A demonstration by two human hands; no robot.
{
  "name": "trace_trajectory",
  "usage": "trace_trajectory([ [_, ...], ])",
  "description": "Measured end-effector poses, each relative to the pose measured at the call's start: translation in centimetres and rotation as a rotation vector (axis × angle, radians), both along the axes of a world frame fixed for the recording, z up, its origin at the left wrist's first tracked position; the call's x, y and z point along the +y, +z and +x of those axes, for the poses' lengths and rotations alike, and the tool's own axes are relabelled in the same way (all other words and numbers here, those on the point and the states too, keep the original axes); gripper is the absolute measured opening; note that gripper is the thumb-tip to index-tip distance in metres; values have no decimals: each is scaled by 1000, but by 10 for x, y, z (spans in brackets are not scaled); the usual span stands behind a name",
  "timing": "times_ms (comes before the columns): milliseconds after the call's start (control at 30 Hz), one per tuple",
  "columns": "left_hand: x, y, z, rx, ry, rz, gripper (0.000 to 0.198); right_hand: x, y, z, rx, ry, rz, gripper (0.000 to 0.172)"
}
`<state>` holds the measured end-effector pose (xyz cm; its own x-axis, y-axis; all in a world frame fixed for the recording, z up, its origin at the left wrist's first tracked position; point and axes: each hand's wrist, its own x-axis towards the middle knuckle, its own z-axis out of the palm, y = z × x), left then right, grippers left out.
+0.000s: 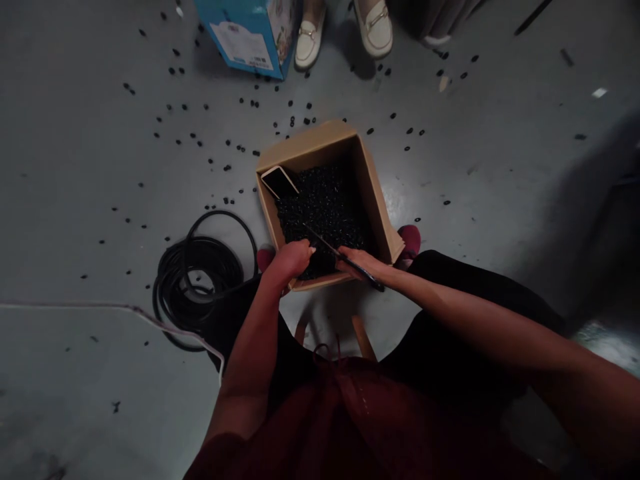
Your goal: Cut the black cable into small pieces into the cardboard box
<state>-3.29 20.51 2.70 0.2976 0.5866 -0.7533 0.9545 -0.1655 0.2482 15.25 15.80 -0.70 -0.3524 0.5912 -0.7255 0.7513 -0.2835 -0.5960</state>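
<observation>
A cardboard box [325, 200] stands open on the floor between my feet, holding a heap of small black cable pieces [325, 207]. A smartphone [279, 181] leans on the heap at the box's far left corner. My right hand [361, 262] grips black-handled scissors [345, 255] over the box, their blades pointing left toward my other hand. My left hand [289, 260] is closed around a black cable [235, 288] that seems to run from a coil on the floor. The cable's end inside my fist is hidden.
A coil of black cable [197, 280] lies left of the box, and a thin white cable [135, 309] crosses the floor. Many black pieces are scattered on the grey floor. At the top stand a blue carton [245, 33] and another person's white loafers [345, 33].
</observation>
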Motion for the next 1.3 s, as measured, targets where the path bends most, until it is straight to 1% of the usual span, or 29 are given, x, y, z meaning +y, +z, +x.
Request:
trace_trajectory([
  [100,-2,4,6,158,-101,-65,35,-10,-5,-7,39,-90,-131,3],
  [167,-2,6,9,166,-127,-78,37,-14,-5,-10,71,-163,-212,5],
  [333,-1,4,10,176,-142,-104,39,-18,-1,-14,91,-235,-297,5],
  [467,0,1,10,212,-131,-108,38,-20,0,-16,100,-353,-391,3],
  [567,1,2,10,224,-107,-110,39,-22,0,-16,123,-413,-455,3],
  [667,3,6,8,209,-64,-66,39,-21,2,-13,196,-454,-441,6],
  [800,8,7,1,130,44,128,39,-11,9,-7,343,-477,-316,8],
  [900,10,3,-5,30,81,223,38,-2,13,-3,398,-448,-266,14],
  [1033,11,-1,-7,-75,96,262,35,3,15,1,375,-356,-213,22],
  [1167,11,2,-6,-156,121,271,34,4,19,4,322,-248,-137,22],
  [1300,11,6,-3,-207,116,234,33,6,25,4,277,-149,-86,25],
])
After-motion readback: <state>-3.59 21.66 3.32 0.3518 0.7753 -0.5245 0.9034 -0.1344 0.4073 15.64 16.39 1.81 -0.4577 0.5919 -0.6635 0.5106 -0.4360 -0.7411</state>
